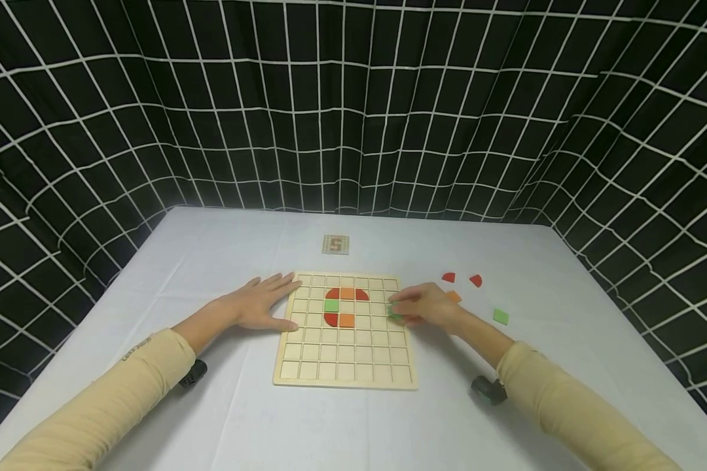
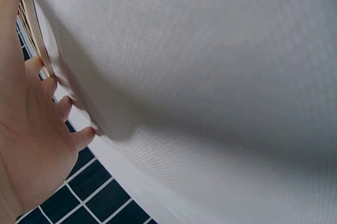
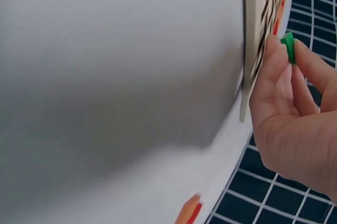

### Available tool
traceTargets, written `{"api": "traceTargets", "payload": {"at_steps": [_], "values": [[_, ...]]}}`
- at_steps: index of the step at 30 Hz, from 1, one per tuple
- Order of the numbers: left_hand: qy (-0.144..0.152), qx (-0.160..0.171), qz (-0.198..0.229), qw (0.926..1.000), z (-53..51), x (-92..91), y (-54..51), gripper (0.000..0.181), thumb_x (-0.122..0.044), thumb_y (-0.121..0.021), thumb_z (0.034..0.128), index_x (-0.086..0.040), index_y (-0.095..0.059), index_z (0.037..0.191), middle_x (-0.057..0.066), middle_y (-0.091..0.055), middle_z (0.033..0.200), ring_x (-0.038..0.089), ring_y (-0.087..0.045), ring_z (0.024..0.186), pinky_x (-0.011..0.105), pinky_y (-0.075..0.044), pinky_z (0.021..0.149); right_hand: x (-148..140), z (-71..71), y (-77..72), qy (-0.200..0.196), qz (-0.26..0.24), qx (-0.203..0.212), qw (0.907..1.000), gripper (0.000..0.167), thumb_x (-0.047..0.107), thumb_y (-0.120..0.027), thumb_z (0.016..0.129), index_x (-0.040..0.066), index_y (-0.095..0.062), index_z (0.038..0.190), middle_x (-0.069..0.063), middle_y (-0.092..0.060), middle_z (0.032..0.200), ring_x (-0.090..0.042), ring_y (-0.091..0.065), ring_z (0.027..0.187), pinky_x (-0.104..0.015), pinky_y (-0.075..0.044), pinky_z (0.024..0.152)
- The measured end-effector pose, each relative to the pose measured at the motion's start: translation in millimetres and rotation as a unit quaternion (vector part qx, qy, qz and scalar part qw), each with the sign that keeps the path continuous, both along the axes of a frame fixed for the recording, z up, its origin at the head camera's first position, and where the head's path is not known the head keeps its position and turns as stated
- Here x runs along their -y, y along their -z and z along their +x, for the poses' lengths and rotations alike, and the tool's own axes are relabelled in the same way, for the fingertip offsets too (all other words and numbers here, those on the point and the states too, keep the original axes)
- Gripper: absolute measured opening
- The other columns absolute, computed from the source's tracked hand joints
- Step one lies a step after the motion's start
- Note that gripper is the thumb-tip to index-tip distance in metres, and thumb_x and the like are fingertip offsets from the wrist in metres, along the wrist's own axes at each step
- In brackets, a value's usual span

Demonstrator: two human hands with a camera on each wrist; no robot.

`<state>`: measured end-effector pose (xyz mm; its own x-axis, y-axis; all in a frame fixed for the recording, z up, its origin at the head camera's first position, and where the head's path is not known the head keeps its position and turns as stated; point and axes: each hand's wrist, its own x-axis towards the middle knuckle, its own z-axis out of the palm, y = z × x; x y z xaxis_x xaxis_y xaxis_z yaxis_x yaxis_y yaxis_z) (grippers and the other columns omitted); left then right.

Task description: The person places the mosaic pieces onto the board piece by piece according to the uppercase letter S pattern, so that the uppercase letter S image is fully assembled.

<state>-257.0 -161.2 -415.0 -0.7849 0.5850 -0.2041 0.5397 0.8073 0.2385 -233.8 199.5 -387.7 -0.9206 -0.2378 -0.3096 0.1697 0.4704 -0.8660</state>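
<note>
Black gridded curtain (image 1: 353,131) is hanging behind the white-clothed table (image 1: 241,425). From my end, the right hand (image 1: 421,304) is pinching a green tile (image 3: 288,48) between thumb and fingers at the board's (image 1: 347,384) three o'clock; can't tell if it's touching wood. Left hand (image 1: 262,304) is resting at ten o'clock on the edge, fingers spread. I'm judging this as tile placing; next move is probably calling for lining up with a square cell. Board is looking wooden, pale, grooved; flat red quarter-rounds (image 1: 476,280) are lying at two o'clock, patterned card (image 1: 336,244) at twelve.
</note>
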Motion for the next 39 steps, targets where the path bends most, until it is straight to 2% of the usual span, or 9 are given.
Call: {"api": "traceTargets", "payload": {"at_steps": [6,12,20,24,29,32,35,39], "values": [[-0.001,-0.001,0.001,1.0000,0.3,-0.5,-0.7,0.101,-0.077,-0.048,0.0793,-0.016,-0.019,0.154,0.009,-0.011,0.158,0.033,-0.011,0.143,0.060,-0.009,0.110,13.1,-0.5,-2.0,-0.030,0.018,-0.007,0.9994,0.030,0.012,-0.074,0.083,0.002,-0.070,0.111,-0.006,-0.069,0.097,-0.019,-0.068,0.075,-0.029,-0.055,0.070],[0.000,-0.001,0.002,1.0000,-0.2,0.1,-0.4,0.101,-0.077,-0.048,0.0792,-0.016,-0.018,0.154,0.009,-0.011,0.158,0.033,-0.011,0.143,0.060,-0.009,0.110,25.1,-2.1,0.9,-0.038,0.053,-0.002,0.9978,0.023,0.014,-0.076,0.082,0.009,-0.074,0.105,-0.005,-0.066,0.084,-0.017,-0.058,0.062,-0.025,-0.047,0.062],[0.003,-0.006,0.001,1.0000,-0.3,1.0,0.4,0.101,-0.078,-0.047,0.0792,-0.017,-0.018,0.154,0.009,-0.011,0.158,0.033,-0.011,0.143,0.060,-0.009,0.110,40.3,-0.4,-0.6,-0.039,0.066,-0.011,0.9970,0.023,0.012,-0.077,0.080,0.007,-0.075,0.102,-0.002,-0.068,0.097,-0.014,-0.066,0.073,-0.025,-0.053,0.066],[0.002,-0.004,0.002,1.0000,-0.1,0.9,-0.2,0.101,-0.078,-0.047,0.0791,-0.017,-0.019,0.154,0.009,-0.011,0.158,0.033,-0.011,0.143,0.060,-0.009,0.110,45.8,-0.6,-0.6,-0.049,0.074,-0.021,0.9958,0.021,0.010,-0.077,0.080,0.007,-0.075,0.101,-0.001,-0.068,0.093,-0.013,-0.064,0.067,-0.023,-0.052,0.062],[-0.001,0.001,0.004,1.0000,1.1,0.1,-1.7,0.101,-0.078,-0.048,0.0788,-0.017,-0.019,0.154,0.009,-0.011,0.158,0.033,-0.011,0.143,0.060,-0.008,0.110,51.5,-2.7,1.0,-0.068,0.075,-0.032,0.9944,0.020,0.007,-0.077,0.080,0.005,-0.074,0.100,-0.003,-0.068,0.077,-0.013,-0.056,0.057,-0.019,-0.042,0.052],[0.000,0.001,0.003,1.0000,1.7,-0.1,-1.6,0.101,-0.078,-0.047,0.0791,-0.017,-0.019,0.154,0.009,-0.010,0.159,0.033,-0.011,0.143,0.060,-0.009,0.110,54.4,-3.6,3.1,-0.073,0.076,-0.030,0.9940,0.019,0.007,-0.077,0.080,0.005,-0.074,0.099,-0.004,-0.067,0.071,-0.013,-0.054,0.055,-0.019,-0.039,0.050],[0.000,-0.001,0.002,1.0000,1.7,-0.1,-1.6,0.101,-0.078,-0.047,0.0793,-0.016,-0.019,0.154,0.009,-0.011,0.158,0.033,-0.011,0.143,0.060,-0.009,0.110,56.8,-4.1,4.7,-0.074,0.098,-0.041,0.9916,0.017,0.009,-0.077,0.080,0.008,-0.075,0.097,-0.001,-0.069,0.078,-0.013,-0.055,0.062,-0.020,-0.041,0.054],[0.000,-0.003,0.002,1.0000,1.2,-0.3,-1.7,0.101,-0.078,-0.047,0.0795,-0.016,-0.019,0.154,0.009,-0.011,0.158,0.034,-0.011,0.143,0.061,-0.009,0.110,58.3,-5.0,6.2,-0.072,0.133,-0.063,0.9865,0.015,0.012,-0.078,0.080,0.014,-0.076,0.095,0.004,-0.069,0.093,-0.015,-0.055,0.080,-0.025,-0.047,0.068]]}}
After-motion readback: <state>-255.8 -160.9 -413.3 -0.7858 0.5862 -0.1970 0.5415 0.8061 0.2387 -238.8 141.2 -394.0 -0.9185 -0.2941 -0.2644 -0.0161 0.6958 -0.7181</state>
